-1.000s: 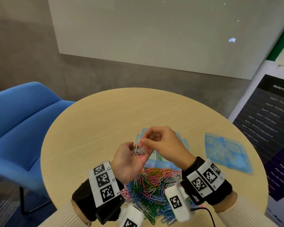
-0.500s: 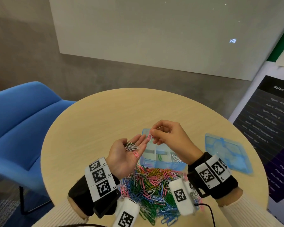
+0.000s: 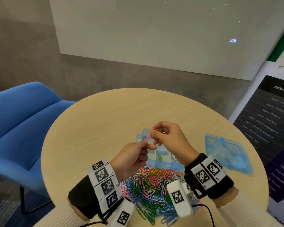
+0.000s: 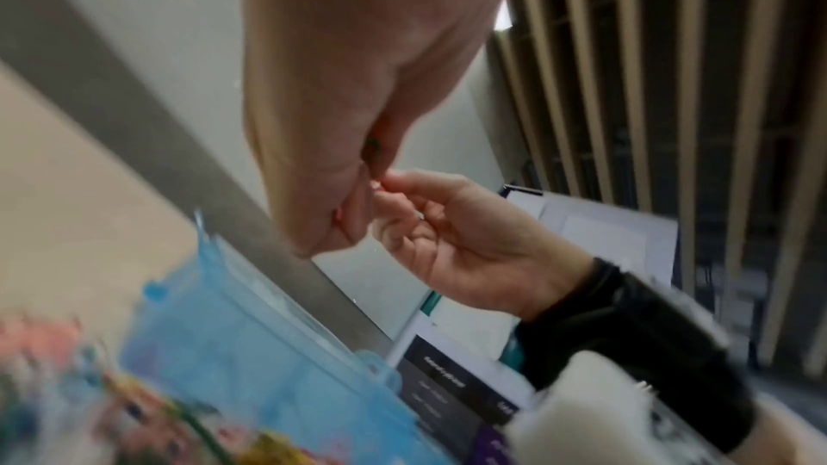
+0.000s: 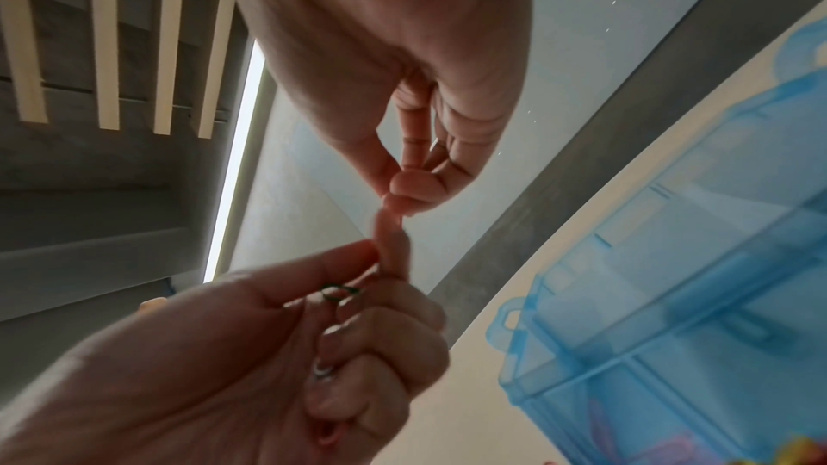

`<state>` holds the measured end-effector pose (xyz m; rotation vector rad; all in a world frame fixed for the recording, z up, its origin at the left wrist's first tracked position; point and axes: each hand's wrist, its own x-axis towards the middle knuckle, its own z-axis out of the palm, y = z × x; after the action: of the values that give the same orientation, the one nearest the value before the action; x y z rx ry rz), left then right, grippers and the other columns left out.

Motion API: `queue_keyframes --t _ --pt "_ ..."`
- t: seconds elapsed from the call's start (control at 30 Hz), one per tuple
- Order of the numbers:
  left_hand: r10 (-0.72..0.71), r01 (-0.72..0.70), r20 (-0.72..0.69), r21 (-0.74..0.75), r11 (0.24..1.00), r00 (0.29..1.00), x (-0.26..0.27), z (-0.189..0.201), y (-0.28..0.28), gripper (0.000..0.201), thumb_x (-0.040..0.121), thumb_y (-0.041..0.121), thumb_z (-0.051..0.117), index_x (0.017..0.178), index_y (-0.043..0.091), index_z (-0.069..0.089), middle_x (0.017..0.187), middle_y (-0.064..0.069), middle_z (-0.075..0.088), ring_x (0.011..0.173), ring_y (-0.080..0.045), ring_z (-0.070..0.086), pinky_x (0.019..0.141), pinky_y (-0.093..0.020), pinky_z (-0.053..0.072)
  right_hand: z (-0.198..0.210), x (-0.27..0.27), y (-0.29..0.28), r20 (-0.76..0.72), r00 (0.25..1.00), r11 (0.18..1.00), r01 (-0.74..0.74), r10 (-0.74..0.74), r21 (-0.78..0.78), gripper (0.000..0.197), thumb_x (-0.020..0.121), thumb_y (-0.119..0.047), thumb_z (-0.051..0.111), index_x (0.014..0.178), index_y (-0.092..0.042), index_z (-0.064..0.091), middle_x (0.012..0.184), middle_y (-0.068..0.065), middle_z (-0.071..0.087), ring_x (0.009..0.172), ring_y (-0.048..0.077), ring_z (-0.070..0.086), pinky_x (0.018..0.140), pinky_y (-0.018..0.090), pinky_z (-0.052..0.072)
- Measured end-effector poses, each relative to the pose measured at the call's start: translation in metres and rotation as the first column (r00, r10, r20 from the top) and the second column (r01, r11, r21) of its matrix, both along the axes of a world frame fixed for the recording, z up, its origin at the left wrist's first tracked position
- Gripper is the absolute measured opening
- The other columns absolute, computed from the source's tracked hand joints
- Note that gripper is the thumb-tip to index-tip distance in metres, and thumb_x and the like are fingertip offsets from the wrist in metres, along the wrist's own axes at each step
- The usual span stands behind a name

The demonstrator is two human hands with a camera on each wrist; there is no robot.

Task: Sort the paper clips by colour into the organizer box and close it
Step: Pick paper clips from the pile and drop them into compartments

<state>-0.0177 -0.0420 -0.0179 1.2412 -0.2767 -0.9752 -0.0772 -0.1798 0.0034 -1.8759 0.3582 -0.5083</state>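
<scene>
Just left of the organizer box (image 3: 164, 163), the left hand (image 3: 129, 157) is curled around a small bunch of clips, its thumb and forefinger pinching the lower end of a pink paper clip (image 3: 149, 136). Above the box's far left corner, the right hand (image 3: 169, 138) pinches the clip's upper end. The clip is probably light, thin, springy wire, slick and prone to tangling; best pinched flat across its loops. The loose pile (image 3: 154, 185) lies against the box's near wall; the lid (image 3: 226, 153) rests well right.
</scene>
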Motion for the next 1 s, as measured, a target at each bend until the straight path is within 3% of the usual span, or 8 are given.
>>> queue_keyframes --t 0.17,0.3,0.43,0.57,0.67,0.83,0.9,1.0 --pt "-0.015 0.005 0.379 0.028 1.0 0.925 0.009 0.006 0.008 0.031 0.102 0.016 0.041 0.075 0.008 0.054 0.055 0.008 0.023 0.048 -0.01 0.021 0.046 -0.02 0.02 -0.002 0.003 0.0 -0.002 1.0 0.994 -0.025 0.026 0.11 0.008 0.091 -0.002 0.063 0.086 0.005 0.063 0.07 0.012 0.062 0.058 0.017 0.057 0.054 0.022 0.045" --pt "-0.043 0.006 0.454 0.084 0.996 0.89 0.02 0.012 0.013 0.033 0.098 0.01 0.041 0.065 0.01 0.046 0.056 0.006 0.023 0.048 -0.011 0.02 0.047 -0.021 0.02 -0.003 0.006 -0.003 0.032 0.999 0.974 0.008 -0.016 0.224 0.011 0.091 0.0 0.062 0.08 -0.003 0.061 0.072 0.011 0.06 0.058 0.017 0.057 0.054 0.022 0.045" --pt "-0.031 -0.023 0.427 0.119 0.993 0.904 0.031 0.017 0.02 0.036 0.096 0.009 0.042 0.061 0.011 0.045 0.054 0.006 0.024 0.049 -0.013 0.019 0.045 -0.021 0.02 -0.01 0.008 -0.014 -0.091 0.995 0.995 0.053 -0.045 0.086 0.009 0.091 -0.003 0.062 0.083 0.0 0.064 0.078 0.019 0.066 0.062 0.02 0.06 0.059 0.027 0.049" --pt "-0.03 -0.008 0.295 0.127 0.992 0.955 0.033 0.019 0.019 0.036 0.096 0.01 0.043 0.06 0.01 0.048 0.056 0.004 0.024 0.048 -0.012 0.02 0.046 -0.022 0.018 -0.019 0.005 -0.018 -0.337 0.941 0.977 -0.038 -0.035 -0.21 0.017 0.093 -0.024 0.063 0.098 -0.007 0.066 0.088 0.01 0.071 0.074 0.02 0.068 0.075 0.035 0.058" --pt "0.025 -0.025 0.001 -0.019 1.0 1.0 0.032 0.017 0.015 0.029 0.097 0.015 0.042 0.069 0.011 0.05 0.059 0.003 0.03 0.049 -0.01 0.028 0.043 -0.019 0.024 -0.012 0.001 -0.012 -0.253 0.966 0.94 -0.032 -0.058 -0.34 0.019 0.093 -0.028 0.063 0.104 -0.014 0.065 0.092 0.005 0.069 0.084 0.021 0.067 0.08 0.038 0.056" --pt "0.098 -0.31 -0.621 -0.242 0.92 0.778 0.025 0.008 0.012 0.019 0.096 0.012 0.044 0.079 0.01 0.053 0.068 -0.001 0.051 0.057 -0.011 0.053 0.051 -0.018 0.045 -0.002 -0.008 0.012 -0.065 0.997 0.929 -0.073 0.053 -0.362 0.009 0.094 -0.022 0.063 0.095 -0.015 0.069 0.084 -0.004 0.067 0.076 0.012 0.064 0.071 0.028 0.054" --pt "0.153 -0.393 -0.657 -0.235 0.889 0.738 0.021 0.006 0.009 0.02 0.098 0.011 0.044 0.082 0.008 0.056 0.071 -0.005 0.059 0.06 -0.015 0.061 0.064 -0.018 0.049 0.001 -0.01 0.021 -0.026 0.993 0.916 -0.113 0.111 -0.384 0.007 0.093 -0.021 0.064 0.089 -0.017 0.068 0.078 -0.008 0.064 0.072 0.01 0.062 0.065 0.021 0.049" --pt "0.198 -0.432 -0.62 -0.253 0.865 0.759 0.017 0.009 0.007 0.023 0.101 0.011 0.039 0.087 0.006 0.056 0.086 -0.009 0.069 0.075 -0.019 0.067 0.065 -0.022 0.055 0.005 -0.009 0.025 0.024 0.992 0.891 -0.102 0.126 -0.442 0.009 0.09 -0.02 0.068 0.082 -0.015 0.065 0.072 -0.008 0.061 0.068 0.01 0.058 0.062 0.016 0.043"
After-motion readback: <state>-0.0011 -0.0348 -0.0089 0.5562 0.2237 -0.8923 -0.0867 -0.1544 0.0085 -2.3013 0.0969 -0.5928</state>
